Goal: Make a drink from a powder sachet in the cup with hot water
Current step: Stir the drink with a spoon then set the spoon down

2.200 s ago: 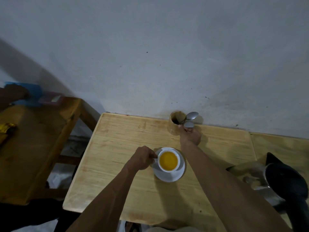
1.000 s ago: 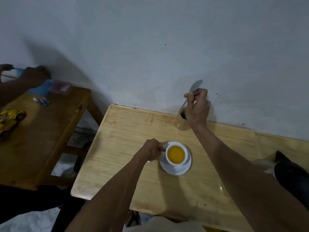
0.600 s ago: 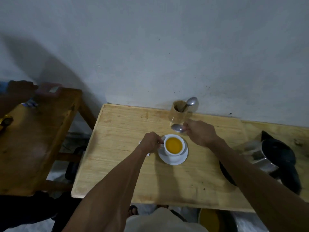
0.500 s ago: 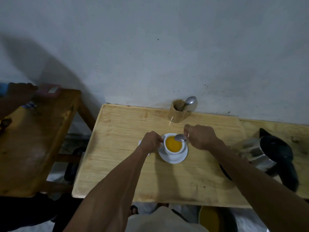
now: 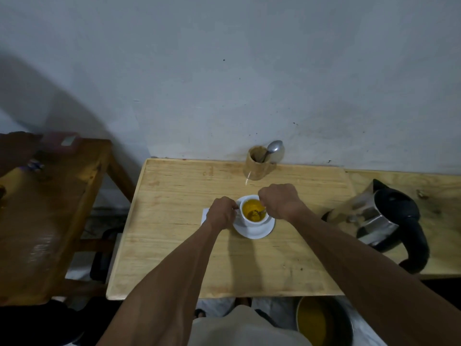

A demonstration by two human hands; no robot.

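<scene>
Head view: white cup (image 5: 252,222) of yellow drink sits on a saucer (image 5: 257,232) mid-table (image 5: 174,245). Right hand (image 5: 280,201) pinches a spoon (image 5: 257,212) dipped in it; left hand (image 5: 222,213) grips the cup's side. Kettle (image 5: 385,221) stands well right.

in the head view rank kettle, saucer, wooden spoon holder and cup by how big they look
1. kettle
2. saucer
3 and 4. wooden spoon holder and cup look about alike; the holder stands farther from the camera, so no ranking between them.
</scene>
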